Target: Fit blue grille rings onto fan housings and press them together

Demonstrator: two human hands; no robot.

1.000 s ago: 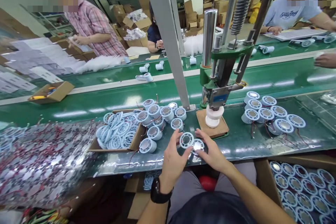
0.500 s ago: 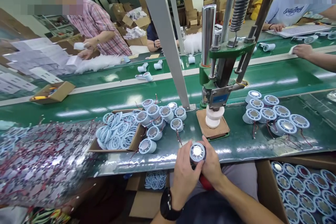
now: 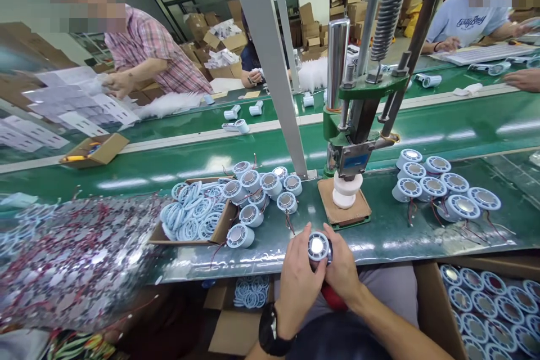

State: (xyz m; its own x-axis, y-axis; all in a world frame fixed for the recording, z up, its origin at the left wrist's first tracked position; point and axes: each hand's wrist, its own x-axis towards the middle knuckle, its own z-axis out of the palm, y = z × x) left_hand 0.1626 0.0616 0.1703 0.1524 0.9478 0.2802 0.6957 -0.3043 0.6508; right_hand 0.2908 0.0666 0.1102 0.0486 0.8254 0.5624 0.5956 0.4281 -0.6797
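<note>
A glossy green worktop (image 3: 266,248) carries a tall green-and-steel lever press (image 3: 359,121) and, left of it, an open brown cardboard box (image 3: 226,225) heaped with pale-blue plastic rings (image 3: 192,216). At the worktop's near edge, before the press, the left hand (image 3: 299,271) and right hand (image 3: 343,270) jointly grasp, fingers curled, a pale-blue cylindrical plastic housing (image 3: 318,246), silver-centred face upward.

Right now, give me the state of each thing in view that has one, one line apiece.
Left hand, closed around a round part.
Right hand, closed on its other side.
Round part, held, face up.
Lever press, upright, no hand on it.
Ring box, open, heaped with pale-blue rings.
Lower right box, open, holding rows of round parts.
Lower middle box, open, rings inside.
Watch, strapped on.
</note>
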